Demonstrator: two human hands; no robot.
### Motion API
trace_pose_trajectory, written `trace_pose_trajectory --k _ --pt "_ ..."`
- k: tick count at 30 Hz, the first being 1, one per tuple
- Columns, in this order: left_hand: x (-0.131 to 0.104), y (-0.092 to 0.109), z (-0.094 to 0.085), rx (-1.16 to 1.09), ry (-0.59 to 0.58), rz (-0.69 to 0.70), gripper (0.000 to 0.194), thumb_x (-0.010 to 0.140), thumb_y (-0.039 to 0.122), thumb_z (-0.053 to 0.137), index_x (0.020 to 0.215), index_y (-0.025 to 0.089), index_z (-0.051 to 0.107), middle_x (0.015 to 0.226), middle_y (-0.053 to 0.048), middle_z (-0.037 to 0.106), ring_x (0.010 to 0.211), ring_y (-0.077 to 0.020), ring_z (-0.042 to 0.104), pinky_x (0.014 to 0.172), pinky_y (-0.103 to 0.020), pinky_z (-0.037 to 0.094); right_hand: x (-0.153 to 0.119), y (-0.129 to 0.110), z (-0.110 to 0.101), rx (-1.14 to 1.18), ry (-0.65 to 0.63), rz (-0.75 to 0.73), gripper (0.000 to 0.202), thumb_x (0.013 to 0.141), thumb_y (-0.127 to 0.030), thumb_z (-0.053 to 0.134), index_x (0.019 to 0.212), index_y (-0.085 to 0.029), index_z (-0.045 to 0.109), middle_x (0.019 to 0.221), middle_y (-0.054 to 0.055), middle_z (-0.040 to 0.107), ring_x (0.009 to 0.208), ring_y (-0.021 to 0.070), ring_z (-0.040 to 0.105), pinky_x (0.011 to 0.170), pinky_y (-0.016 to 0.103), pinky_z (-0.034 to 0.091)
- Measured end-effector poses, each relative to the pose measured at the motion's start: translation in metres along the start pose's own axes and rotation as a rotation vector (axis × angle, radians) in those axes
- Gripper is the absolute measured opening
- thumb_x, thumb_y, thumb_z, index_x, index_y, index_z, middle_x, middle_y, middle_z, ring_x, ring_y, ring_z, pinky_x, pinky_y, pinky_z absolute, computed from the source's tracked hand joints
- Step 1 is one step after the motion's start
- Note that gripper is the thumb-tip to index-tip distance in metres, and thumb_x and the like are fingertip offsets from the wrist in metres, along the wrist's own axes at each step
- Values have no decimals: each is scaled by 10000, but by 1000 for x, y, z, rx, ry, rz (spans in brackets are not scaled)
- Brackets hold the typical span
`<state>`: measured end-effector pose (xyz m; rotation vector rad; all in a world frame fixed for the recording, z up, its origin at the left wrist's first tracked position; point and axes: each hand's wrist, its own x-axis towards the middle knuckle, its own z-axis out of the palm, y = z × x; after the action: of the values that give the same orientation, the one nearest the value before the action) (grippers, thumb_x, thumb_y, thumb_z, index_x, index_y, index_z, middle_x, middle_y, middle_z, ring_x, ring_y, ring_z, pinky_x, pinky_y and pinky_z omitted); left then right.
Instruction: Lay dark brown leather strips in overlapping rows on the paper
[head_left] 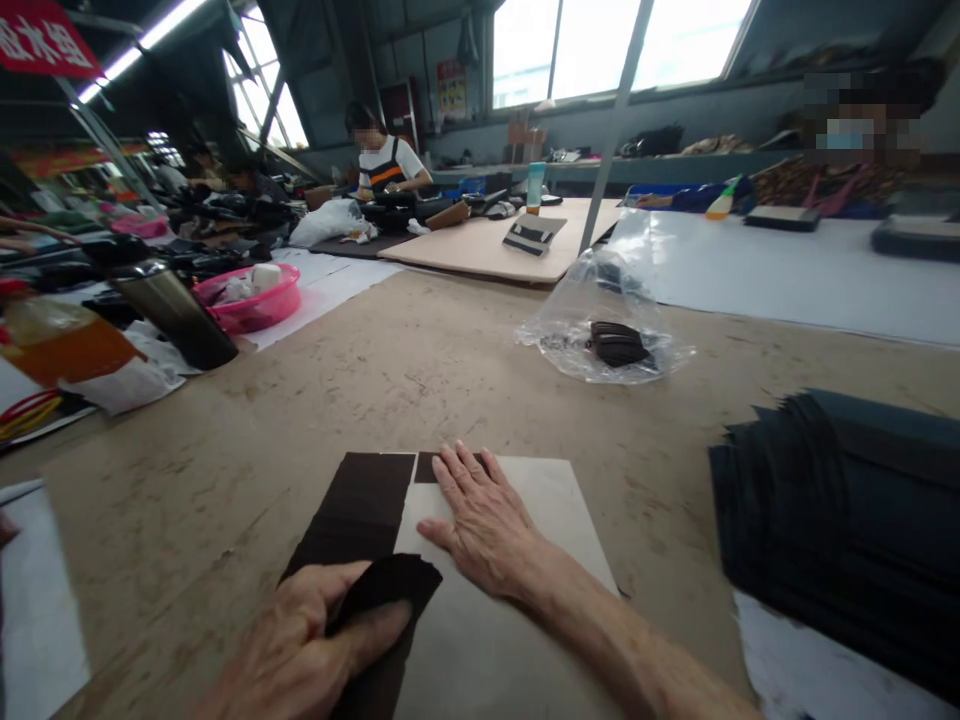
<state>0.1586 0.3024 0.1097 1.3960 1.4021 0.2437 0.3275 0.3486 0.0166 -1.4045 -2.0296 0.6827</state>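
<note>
A pale flat sheet (480, 640) lies on the table in front of me, with a dark brown strip of material (364, 500) along its left side. My left hand (300, 630) pinches the near part of this strip between thumb and fingers, and its edge curls up there. My right hand (484, 510) rests flat with fingers stretched out near the sheet's far edge. Its fingertips touch a small dark piece (427, 467) at that edge. The hand covers part of that piece, so its full length is hidden.
A stack of dark sheets (847, 520) lies at the right. Beyond my hands is a clear plastic bag (615, 345) with dark pieces inside. A pink basin (262, 300), a metal flask (176, 305) and an orange liquid bottle (60, 340) stand left. Co-workers sit farther back.
</note>
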Motion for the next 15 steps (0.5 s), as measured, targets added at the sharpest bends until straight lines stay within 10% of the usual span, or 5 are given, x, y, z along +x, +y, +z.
trace_pose_trajectory --k 7,11,15 --pt "10 2 40 -762 389 -212 293 569 392 692 679 121 663 532 -53 635 486 -185 573 419 -254 432 -11 -15 -37 271 324 356 446 829 -425 360 1144 -145 505 1126 97 569 1024 200 518 896 337 370" --pt "25 -3 51 -958 414 -91 279 569 340 718 699 100 656 578 -79 661 534 -212 609 510 -307 485 -40 -40 -37 453 121 489 369 739 -495 473 644 -157 586 550 35 619 532 168 589 504 240 456" --pt "33 -10 58 -932 454 -62 285 611 320 696 782 96 653 706 -97 686 629 -221 624 589 -313 493 -59 -67 -22 599 -43 674 340 624 -470 577 509 -188 424 393 -42 443 359 97 453 356 187 323"
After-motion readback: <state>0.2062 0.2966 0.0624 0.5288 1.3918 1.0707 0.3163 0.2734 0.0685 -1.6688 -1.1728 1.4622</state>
